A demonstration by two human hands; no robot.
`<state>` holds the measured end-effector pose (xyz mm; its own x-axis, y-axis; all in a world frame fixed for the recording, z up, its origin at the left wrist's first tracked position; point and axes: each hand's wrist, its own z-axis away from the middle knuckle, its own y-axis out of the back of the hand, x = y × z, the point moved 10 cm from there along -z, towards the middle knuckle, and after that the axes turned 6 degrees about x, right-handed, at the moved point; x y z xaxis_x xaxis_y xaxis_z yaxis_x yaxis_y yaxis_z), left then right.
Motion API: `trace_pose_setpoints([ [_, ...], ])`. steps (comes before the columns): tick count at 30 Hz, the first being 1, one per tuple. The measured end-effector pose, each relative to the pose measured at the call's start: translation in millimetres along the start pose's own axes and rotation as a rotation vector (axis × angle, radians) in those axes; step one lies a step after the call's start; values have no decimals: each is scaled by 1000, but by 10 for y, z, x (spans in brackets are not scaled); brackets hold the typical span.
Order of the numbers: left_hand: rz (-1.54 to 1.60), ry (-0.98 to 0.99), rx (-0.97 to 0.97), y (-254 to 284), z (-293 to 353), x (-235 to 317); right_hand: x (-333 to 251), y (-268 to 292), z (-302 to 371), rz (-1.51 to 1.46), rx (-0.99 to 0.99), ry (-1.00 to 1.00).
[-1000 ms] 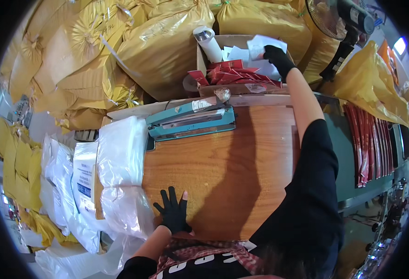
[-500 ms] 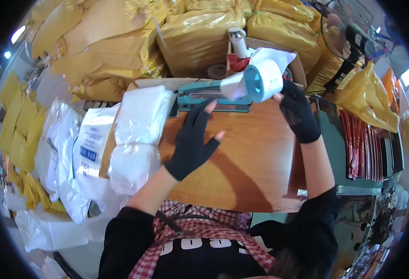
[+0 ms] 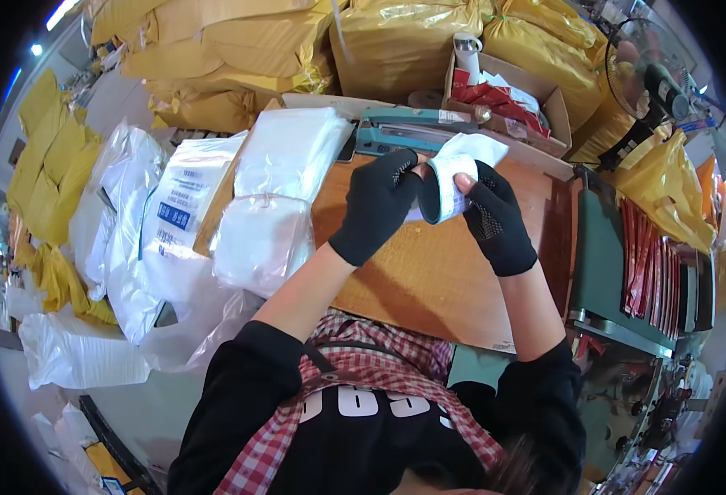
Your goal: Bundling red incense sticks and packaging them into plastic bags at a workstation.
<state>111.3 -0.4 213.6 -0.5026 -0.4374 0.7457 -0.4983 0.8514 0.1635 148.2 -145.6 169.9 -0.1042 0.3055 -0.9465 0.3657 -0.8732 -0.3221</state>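
Observation:
Above the wooden tabletop I hold a roll of white labels [image 3: 448, 191] with a blue-green inside, a loose white end curling up behind it. My right hand [image 3: 499, 221], in a black fingerless glove, is closed on the right side of the roll, thumb on its outer face. My left hand [image 3: 379, 206], gloved alike, pinches at the roll's left edge; its fingertips are partly hidden. Just behind the hands lies a long teal heat sealer [image 3: 404, 125]. Left of my left hand sit stacked clear plastic bags [image 3: 284, 161], the nearer bundle banded.
At the back, a cardboard box [image 3: 556, 115] holds red packets and a white bottle [image 3: 467, 56]. Large yellow sacks [image 3: 412, 49] rise behind. A fan [image 3: 660, 82] stands back right, near a row of dark red strips [image 3: 650, 264]. White plastic packs [image 3: 183, 206] lie left.
The roll has come down and nearer, turned in my right hand. My left hand has gone from open and apart to closed at the roll's edge. The view has shifted slightly.

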Motion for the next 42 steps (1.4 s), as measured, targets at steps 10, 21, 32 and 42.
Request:
trace_pose_setpoints([
  [10, -248, 248, -23, 168, 632, -630, 772, 45, 9, -307, 211, -72],
  [21, 104, 730, 8, 303, 1301, -1797, 1412, 334, 43, -547, 313, -86],
  [32, 516, 1073, 81, 162, 1797, -2574, 1321, 446, 385, 652, 348, 59],
  [42, 427, 1302, 246, 376, 2155, -3238, 1732, 851, 226, -481, 379, -175],
])
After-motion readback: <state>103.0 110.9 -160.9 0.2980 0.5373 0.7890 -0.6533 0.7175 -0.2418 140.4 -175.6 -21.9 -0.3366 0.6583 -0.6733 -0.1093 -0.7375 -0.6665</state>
